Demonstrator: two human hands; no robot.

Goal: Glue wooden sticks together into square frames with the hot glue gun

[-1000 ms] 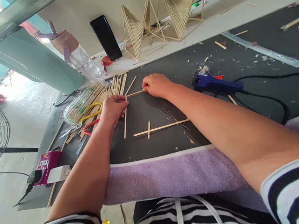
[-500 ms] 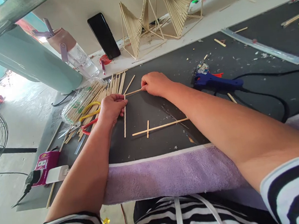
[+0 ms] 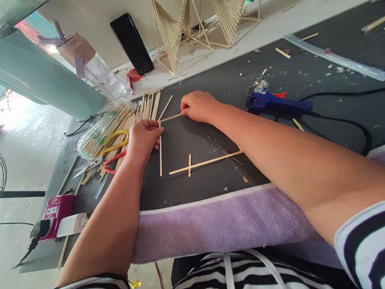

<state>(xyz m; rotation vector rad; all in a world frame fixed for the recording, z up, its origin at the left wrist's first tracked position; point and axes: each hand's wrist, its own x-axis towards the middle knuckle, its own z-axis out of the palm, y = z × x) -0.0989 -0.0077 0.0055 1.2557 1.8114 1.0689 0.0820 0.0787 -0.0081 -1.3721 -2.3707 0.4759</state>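
Note:
My left hand [image 3: 144, 140] pinches the corner where an upright-lying wooden stick [image 3: 161, 154] meets a second wooden stick [image 3: 171, 118]. The far end of that second stick is between the closed fingers of my right hand [image 3: 195, 106]. Nearer to me, a long stick [image 3: 208, 162] lies on the dark board [image 3: 189, 185], crossed by a short stick [image 3: 189, 165]; my right forearm hides its right end. Beside my left hand are scissors [image 3: 113, 150] with yellow and red handles, on a pile of sticks [image 3: 148, 108].
A blue glue gun [image 3: 277, 103] with a black cable lies right of my right hand. Behind stand a phone [image 3: 131, 43], a bottle [image 3: 93, 67] and stick models [image 3: 230, 13]. A pink power socket [image 3: 58, 212] sits at the left.
Both hands keep their grip on the sticks in nearly the same place. The whole view has shifted slightly.

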